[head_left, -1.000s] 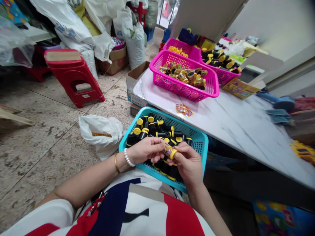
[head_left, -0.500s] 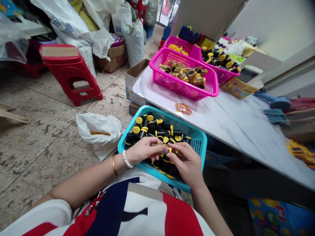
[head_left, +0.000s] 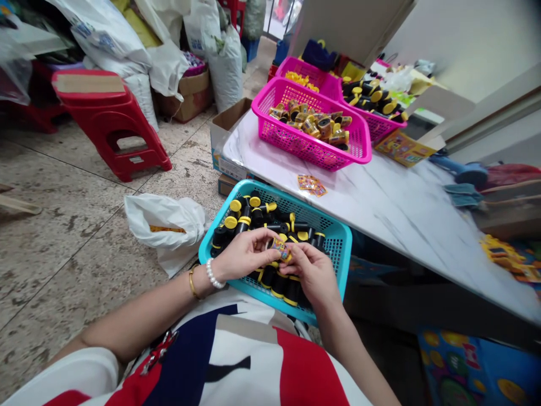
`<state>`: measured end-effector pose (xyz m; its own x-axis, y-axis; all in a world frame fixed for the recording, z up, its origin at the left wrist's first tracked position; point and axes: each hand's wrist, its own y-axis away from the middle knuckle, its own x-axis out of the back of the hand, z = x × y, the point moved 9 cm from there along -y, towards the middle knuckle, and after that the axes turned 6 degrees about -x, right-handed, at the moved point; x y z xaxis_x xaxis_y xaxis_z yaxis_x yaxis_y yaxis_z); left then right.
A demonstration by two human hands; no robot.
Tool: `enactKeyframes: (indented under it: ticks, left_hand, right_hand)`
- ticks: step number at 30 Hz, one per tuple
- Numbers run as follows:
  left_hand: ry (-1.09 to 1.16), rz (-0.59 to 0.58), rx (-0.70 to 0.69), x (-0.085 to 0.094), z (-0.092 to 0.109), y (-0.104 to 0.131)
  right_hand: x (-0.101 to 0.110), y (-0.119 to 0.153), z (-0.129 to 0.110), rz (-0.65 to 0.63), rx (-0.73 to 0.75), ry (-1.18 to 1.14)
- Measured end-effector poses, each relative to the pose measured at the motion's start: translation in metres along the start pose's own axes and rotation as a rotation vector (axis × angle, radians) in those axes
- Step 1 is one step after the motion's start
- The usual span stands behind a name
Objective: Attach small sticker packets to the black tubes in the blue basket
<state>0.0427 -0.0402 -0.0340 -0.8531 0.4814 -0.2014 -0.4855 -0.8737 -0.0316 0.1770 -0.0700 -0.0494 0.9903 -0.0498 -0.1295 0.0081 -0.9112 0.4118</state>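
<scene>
Over the blue basket [head_left: 345, 248], my left hand [head_left: 247, 254] grips a small cylinder [head_left: 280, 248] with a colourful label, thumb in front and fingers behind. My right hand [head_left: 311, 270] pinches the cylinder's right end, by its yellow edge. Beneath both hands, the basket holds several black cylinders with yellow caps [head_left: 243, 223]. Two or so flat colourful labels [head_left: 311, 185] lie on the white marbled table [head_left: 380, 225] just beyond the basket.
A pink basket [head_left: 313, 149] of labelled cylinders stands on the table, with more pink baskets behind. A white bag [head_left: 169, 225] lies on the floor left of the blue basket. Farther left is a red stool [head_left: 114, 124]; a cardboard box [head_left: 228, 121] adjoins the table.
The labelled cylinder has turned so that more of its printed side shows. Both hands have shifted slightly around it, and the whole view has moved a little.
</scene>
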Motion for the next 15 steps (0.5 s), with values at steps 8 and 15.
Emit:
enactKeyframes:
  ticks: [8, 15]
  left_hand:
    - [0.192, -0.065, 0.219, -0.008, -0.019, 0.002]
    - [0.283, -0.073, 0.264, -0.011, -0.02, 0.0]
  right_hand:
    - [-0.005, 0.012, -0.022, -0.102, 0.253, 0.197]
    - [0.0, 0.019, -0.035, 0.056, 0.435, 0.206]
